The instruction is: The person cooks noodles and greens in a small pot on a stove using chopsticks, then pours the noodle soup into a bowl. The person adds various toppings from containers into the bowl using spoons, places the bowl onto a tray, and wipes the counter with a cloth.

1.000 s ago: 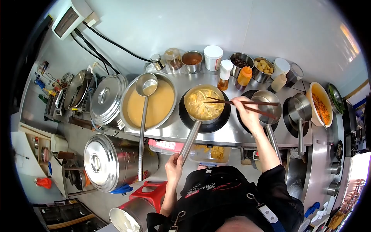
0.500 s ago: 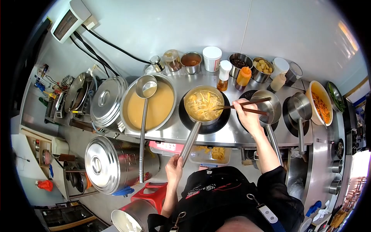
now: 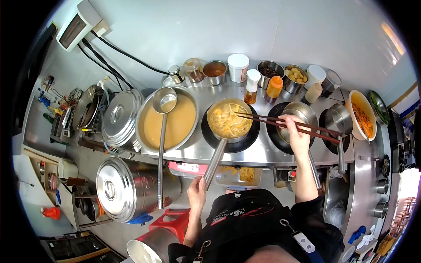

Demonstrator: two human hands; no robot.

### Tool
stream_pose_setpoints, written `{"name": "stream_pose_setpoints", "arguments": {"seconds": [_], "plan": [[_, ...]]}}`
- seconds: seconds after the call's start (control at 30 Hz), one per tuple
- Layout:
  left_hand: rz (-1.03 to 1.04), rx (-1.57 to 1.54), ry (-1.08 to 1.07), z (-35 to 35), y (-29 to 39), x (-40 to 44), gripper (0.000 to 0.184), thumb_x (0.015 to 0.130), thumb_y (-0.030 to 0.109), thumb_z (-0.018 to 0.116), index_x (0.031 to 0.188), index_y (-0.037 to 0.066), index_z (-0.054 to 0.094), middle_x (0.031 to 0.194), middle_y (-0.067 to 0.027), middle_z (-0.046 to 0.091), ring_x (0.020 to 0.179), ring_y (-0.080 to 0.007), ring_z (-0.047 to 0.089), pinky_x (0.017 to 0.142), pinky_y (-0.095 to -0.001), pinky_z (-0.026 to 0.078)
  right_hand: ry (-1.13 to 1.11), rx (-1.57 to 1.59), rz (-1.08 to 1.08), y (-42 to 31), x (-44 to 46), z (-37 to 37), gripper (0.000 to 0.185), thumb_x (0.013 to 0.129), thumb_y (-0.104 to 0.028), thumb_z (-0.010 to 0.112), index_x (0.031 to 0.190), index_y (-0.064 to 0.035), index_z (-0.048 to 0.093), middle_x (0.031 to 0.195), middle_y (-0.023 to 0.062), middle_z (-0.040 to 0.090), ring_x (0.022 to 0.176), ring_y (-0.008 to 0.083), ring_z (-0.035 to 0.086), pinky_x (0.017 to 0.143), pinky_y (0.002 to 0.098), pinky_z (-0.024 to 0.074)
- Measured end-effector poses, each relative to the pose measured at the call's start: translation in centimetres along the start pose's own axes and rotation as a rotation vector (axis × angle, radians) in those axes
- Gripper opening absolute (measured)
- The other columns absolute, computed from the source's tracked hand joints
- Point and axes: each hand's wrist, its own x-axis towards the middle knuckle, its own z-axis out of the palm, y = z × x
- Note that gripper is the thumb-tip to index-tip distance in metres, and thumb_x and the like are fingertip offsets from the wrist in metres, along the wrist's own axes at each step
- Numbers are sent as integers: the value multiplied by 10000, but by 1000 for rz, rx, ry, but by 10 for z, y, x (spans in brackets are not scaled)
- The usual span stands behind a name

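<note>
My left hand (image 3: 197, 190) is closed on the end of the long metal handle of a saucepan (image 3: 218, 158). Noodles (image 3: 228, 122) in a yellowish broth fill this pan, which rests on a round black burner (image 3: 252, 136). Long dark chopsticks (image 3: 272, 120) are in my right hand (image 3: 294, 131), over the pan to the right. Their tips reach into the noodles near the pan's middle. Beneath my right hand, a second saucepan (image 3: 307, 115) is partly hidden.
Left of the noodles stands a wide pot of broth (image 3: 144, 131) with a ladle (image 3: 162, 144) across it. Sauce bottles (image 3: 273, 87) and ingredient tins (image 3: 294, 90) line the back. Another saucepan (image 3: 338, 120) and a bowl of orange shreds (image 3: 351, 109) are at the right.
My right hand has moved right with the chopsticks, which now stretch farther to the right. The noodles have shifted in the pan. My left hand has stayed on the handle.
</note>
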Motion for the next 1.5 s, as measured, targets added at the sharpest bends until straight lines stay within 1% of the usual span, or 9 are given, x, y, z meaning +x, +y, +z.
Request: {"name": "stream_pose_setpoints", "arguments": {"seconds": [0.2,0.4,0.53,0.6,0.77,0.93,1.2,1.37,1.5], "plan": [[0,-104,97,3,0,5,379,947,237,572,1126,-96,586,904,-177,659,779,-199,637,670,-322,515,262,367,167,37,-39,-25,301,986,-236,504,1021,50,590,1019,181,647,903,282,673,776,363,580],[303,-18,214,1,12,24,217,880,83,607,1056,-45,616,972,-145,626,860,-228,596,777,-332,485,413,353,348,79,-81,-31,311,978,-265,519,997,35,598,961,165,655,859,246,674,772,369,581],[408,-62,131,6,25,33,169,900,59,575,1013,-58,620,972,-125,631,891,-206,581,830,-319,454,385,644,347,63,-94,-22,285,975,-250,524,991,23,605,947,132,657,839,207,669,774,331,585],[431,-65,72,14,37,31,154,919,56,554,1006,-50,623,981,-117,625,891,-200,568,828,-312,445,497,425,402,79,-106,-13,273,974,-243,529,985,19,604,947,116,651,842,199,663,788,333,584],[488,-68,-45,39,67,27,201,955,111,543,1071,-43,598,1010,-99,610,891,-165,554,808,-305,442,536,514,298,84,-126,-6,247,964,-200,548,983,39,611,953,102,653,870,177,653,757,311,590],[480,-79,-49,73,95,6,222,962,120,534,1080,-56,597,1032,-112,609,956,-185,565,881,-316,437,377,627,249,48,-123,-29,261,974,-202,529,994,46,611,950,98,651,906,185,657,778,309,587],[618,-143,135,199,140,-52,193,942,72,559,1108,-25,569,1032,-107,601,942,-179,556,871,-309,444,280,1131,191,-14,-119,-247,344,987,-320,475,1032,-4,604,1064,169,648,1002,301,643,871,388,547],[728,-136,98,292,192,-101,97,907,53,603,884,16,517,878,-42,511,813,-137,476,780,-274,412,575,1000,182,-51,-130,-418,398,984,-362,468,983,17,592,996,182,658,922,285,661,843,379,560],[841,-93,-65,344,257,-116,80,875,11,596,909,-15,528,925,-109,519,882,-231,509,833,-334,411,735,790,-27,-75,-134,-533,396,1000,-342,438,983,28,577,976,186,659,894,268,671,810,351,573]]}}
